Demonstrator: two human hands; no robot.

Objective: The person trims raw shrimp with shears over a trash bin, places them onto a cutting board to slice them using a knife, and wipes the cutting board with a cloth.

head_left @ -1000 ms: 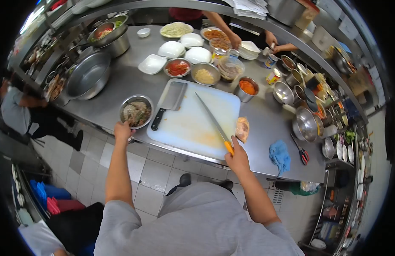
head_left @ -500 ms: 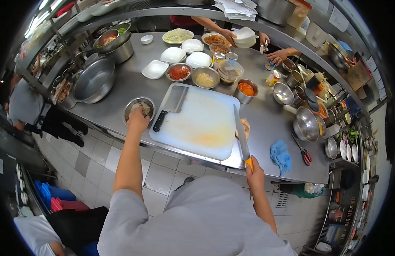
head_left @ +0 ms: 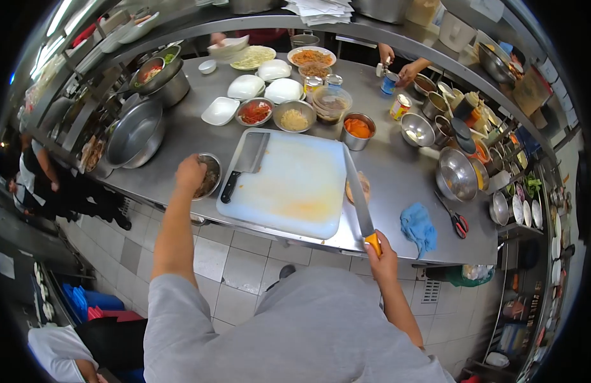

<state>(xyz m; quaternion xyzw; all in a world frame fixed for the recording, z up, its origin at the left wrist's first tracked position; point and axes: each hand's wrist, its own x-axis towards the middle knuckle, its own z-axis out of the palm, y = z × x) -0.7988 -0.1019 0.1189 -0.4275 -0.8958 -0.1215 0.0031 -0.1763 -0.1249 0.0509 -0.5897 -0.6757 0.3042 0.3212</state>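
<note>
A: Far left of the work area, the left hand (head_left: 192,173) is over the near side of the small steel bowl (head_left: 210,179)! Fingers open or closed?

B: Can't tell from here. Next, the cleaver (head_left: 249,156) lies flat on the left of the cutting board (head_left: 299,179).

A: And the knife (head_left: 364,214)?

B: Along the board's right edge, its blade in front of the meat (head_left: 366,185); the right hand (head_left: 383,258) is wrapped around the orange handle!

A: Then the blue cloth (head_left: 418,228), and scissors (head_left: 460,225) just beyond!
</note>
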